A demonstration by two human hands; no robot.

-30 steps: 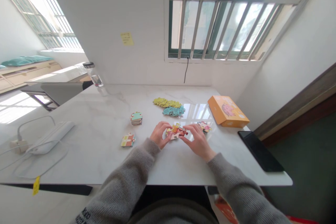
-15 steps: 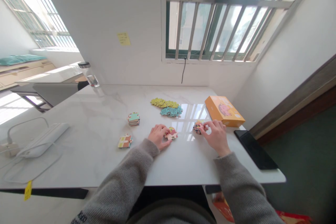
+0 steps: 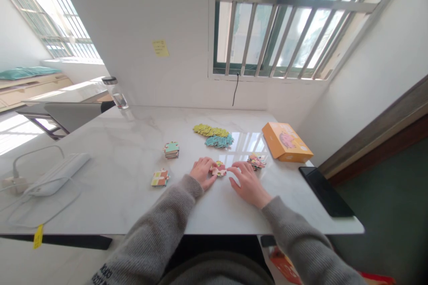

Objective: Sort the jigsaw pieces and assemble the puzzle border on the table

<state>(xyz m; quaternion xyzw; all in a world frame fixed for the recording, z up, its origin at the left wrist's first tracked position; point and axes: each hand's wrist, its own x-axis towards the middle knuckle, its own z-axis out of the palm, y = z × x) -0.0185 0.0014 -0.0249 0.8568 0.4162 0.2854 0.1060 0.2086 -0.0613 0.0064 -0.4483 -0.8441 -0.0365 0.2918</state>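
My left hand (image 3: 203, 173) is closed on the left side of a small pile of pink and reddish puzzle pieces (image 3: 219, 170) on the table. From the right, my right hand (image 3: 249, 182) reaches toward the same pile, index fingertip at its edge. Its thumb and fingers are apart, and I see nothing held between them. Just behind that hand lies a multicoloured heap of puzzle pieces (image 3: 257, 161). To the left are a neat stack of puzzle pieces with a mint top (image 3: 171, 149) and a lower brown-and-yellow stack (image 3: 160, 178).
Overlapping yellow-green pieces (image 3: 210, 130) and teal pieces (image 3: 219, 141) lie farther back. An orange box (image 3: 287, 141) and a black phone (image 3: 324, 191) are on the right. A glass bottle (image 3: 117, 93) stands back left, and a white power strip (image 3: 58, 176) with cables lies left.
My right hand has left the multicoloured heap and moved left to the pink pieces by my left hand. My left hand has stayed in place. The view has shifted slightly.
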